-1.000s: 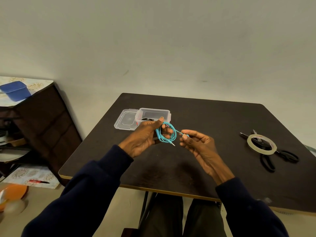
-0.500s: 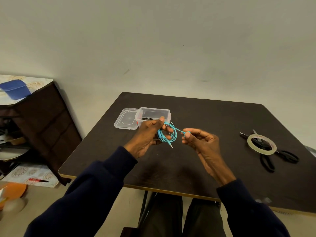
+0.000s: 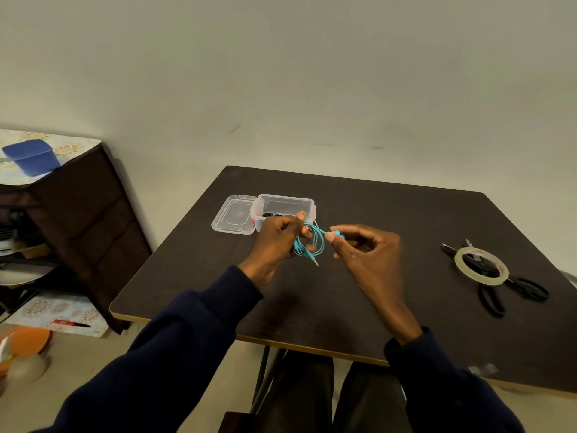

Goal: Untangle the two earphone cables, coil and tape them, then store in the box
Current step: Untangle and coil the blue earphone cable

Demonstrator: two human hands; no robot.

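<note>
Left hand point(image 3: 274, 242): holds the blue cable point(image 3: 307, 245) coil, just in front of the clear box point(image 3: 285, 203).
Right hand point(image 3: 365, 254): pinches the cable's end.
Tape roll point(image 3: 480, 265): red writing, too small to read.

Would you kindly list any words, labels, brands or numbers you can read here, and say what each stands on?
No text here is legible.
Tape roll: reddish marks on its inner ring, too blurred to read.
Clear box, its lid and the teal earphone cable: no print visible.
</note>
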